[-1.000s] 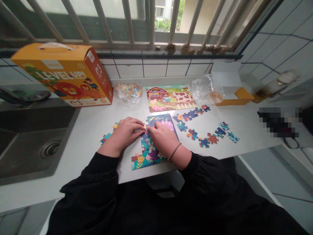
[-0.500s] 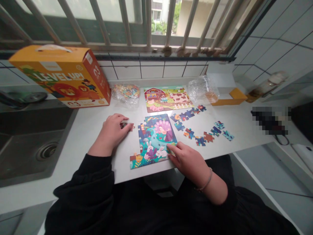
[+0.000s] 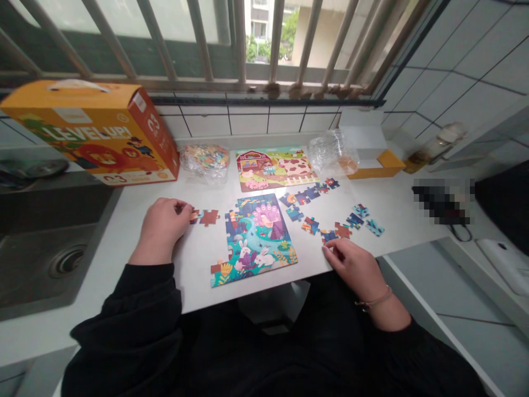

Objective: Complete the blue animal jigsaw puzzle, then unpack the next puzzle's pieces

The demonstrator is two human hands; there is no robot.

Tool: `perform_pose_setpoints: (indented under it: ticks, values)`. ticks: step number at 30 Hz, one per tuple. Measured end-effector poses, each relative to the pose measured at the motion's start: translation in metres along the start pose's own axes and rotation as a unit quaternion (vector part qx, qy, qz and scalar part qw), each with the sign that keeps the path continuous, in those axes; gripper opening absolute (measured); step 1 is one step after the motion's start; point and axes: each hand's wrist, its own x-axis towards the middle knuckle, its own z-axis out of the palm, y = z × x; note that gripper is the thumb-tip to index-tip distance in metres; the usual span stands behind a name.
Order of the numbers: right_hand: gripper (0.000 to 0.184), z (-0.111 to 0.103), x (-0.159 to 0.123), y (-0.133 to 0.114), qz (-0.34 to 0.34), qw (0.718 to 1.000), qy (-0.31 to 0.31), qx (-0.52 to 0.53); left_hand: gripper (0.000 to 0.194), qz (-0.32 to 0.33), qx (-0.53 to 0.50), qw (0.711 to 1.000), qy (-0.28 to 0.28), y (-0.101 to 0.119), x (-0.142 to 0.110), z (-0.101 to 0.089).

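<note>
A partly assembled jigsaw puzzle (image 3: 260, 234) with a peacock and two rabbits lies flat on the counter between my hands. My left hand (image 3: 162, 227) is closed at its left, fingertips pinching a small puzzle piece (image 3: 194, 215) that is partly covered. Against that piece lies a reddish-brown puzzle piece (image 3: 210, 217). Over on the right, my right hand (image 3: 355, 262) rests with fingers loosely bent and apart. Its fingertips are at the near edge of a dark blue puzzle piece (image 3: 329, 236), and nothing shows between them. More loose pieces (image 3: 309, 225) curve around beyond it.
Behind the puzzle lies a farm-scene puzzle (image 3: 276, 168), between a plastic bag of pieces (image 3: 205, 160) and crumpled clear plastic (image 3: 334, 153). An orange box (image 3: 91, 138) stands at back left by the sink (image 3: 45, 242). An opened carton (image 3: 376, 168) and a bottle (image 3: 432, 149) stand at back right.
My left hand has moved left, uncovering the reddish-brown piece. My right hand has left the assembled puzzle's right edge and moved right to the loose pieces. The view has shifted slightly.
</note>
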Motion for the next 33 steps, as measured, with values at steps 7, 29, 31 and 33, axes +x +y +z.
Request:
perform_pose_setpoints:
  ticks: [7,29,31,33]
  values:
    - [0.041,0.029,-0.008,0.006,-0.036,0.988,0.142,-0.038,0.035,0.009,-0.004,1.000,0.005,0.001,0.000,0.002]
    - [0.029,0.036,0.127,-0.053,0.070,0.992,-0.088,-0.066,0.031,-0.008,-0.021,1.000,0.009,0.005,-0.003,0.005]
    - [0.025,0.038,0.128,-0.046,0.065,0.993,-0.091,-0.040,0.031,-0.005,-0.027,1.000,0.007,0.006,-0.003,0.005]
    - [0.025,0.038,0.129,-0.040,0.064,0.993,-0.092,-0.021,0.030,-0.005,-0.030,1.000,0.007,0.006,-0.003,0.005]
